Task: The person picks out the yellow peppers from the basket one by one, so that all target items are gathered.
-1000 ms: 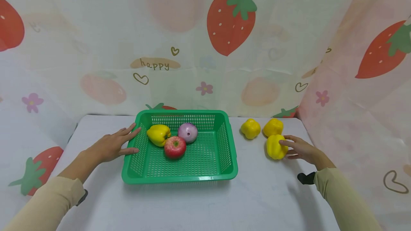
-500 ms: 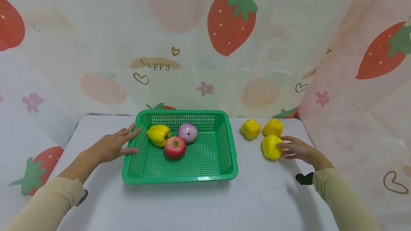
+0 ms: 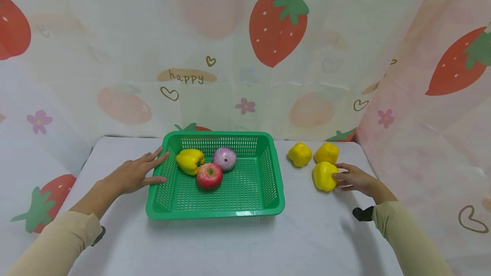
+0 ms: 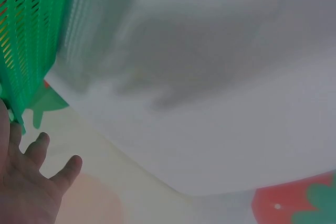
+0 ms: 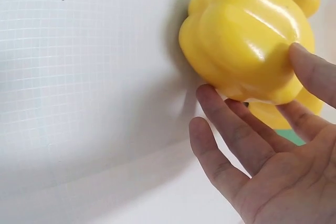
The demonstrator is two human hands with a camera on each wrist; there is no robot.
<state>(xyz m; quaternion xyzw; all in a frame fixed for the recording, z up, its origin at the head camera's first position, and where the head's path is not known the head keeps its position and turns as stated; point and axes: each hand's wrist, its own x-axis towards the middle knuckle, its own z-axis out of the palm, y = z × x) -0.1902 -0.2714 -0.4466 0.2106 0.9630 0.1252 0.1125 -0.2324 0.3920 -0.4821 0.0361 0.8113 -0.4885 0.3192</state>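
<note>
- Lower middle of the head view: the green basket (image 3: pixel 212 215), with a red apple (image 3: pixel 209 177), a round purple vegetable (image 3: pixel 225 159) and a yellow pepper at its left.
- Left of centre: the left hand (image 3: pixel 131 176), fingers spread over the basket's left rim, well apart from the other hand.
- Right of centre: the right hand (image 3: pixel 354 179), thumb and fingertips touching the front pepper (image 3: pixel 324 176) at its right side, loosely parted rather than wrapped round it.
- The front pepper sits on the white table (image 3: pixel 268 246); its long axis seems to run roughly up the frame. Its stem is hidden, so I cannot tell which way it points.
- Probably a grasp is being set; lifting would need the fingers closed further round.
- Beyond, two rear peppers (image 3: pixel 300 154).
</note>
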